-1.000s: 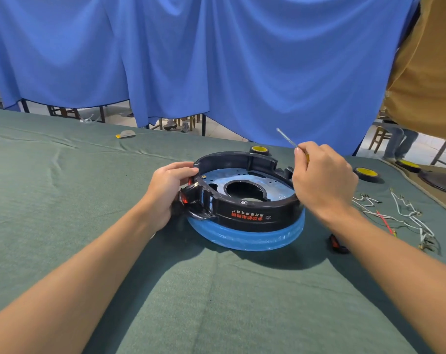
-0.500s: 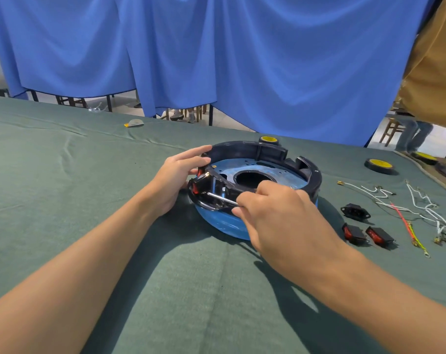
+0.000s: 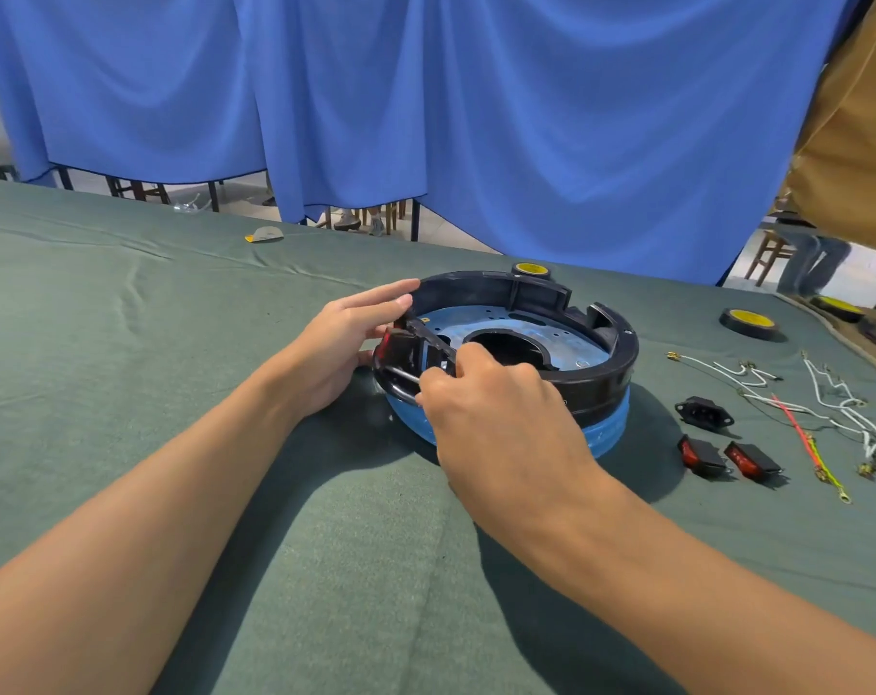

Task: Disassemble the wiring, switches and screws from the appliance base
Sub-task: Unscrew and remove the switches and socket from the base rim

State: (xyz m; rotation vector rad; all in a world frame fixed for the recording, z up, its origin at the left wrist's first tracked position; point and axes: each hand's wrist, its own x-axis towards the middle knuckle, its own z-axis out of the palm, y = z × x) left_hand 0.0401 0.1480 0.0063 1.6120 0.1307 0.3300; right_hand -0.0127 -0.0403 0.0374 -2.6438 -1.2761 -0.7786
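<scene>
Blue curtains hang behind the green-clothed surface [image 3: 150, 418]. Toward its far edge sits the round appliance base [image 3: 601, 378], black-rimmed over blue. The left hand [image 3: 345, 348] steadies the base's left side, fingers [image 3: 386, 295] nearly straight against the rim. The right hand [image 3: 496, 408] has its fingers curled round a screwdriver [image 3: 403, 374], its shaft at the base's near-left rim. Toward the right edge lie two red switches [image 3: 702, 456], a black socket [image 3: 704, 412] and loose wires [image 3: 827, 408].

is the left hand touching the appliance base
Touching. The head view shows the left hand with straight fingers lying against the black rim of the appliance base.
</scene>
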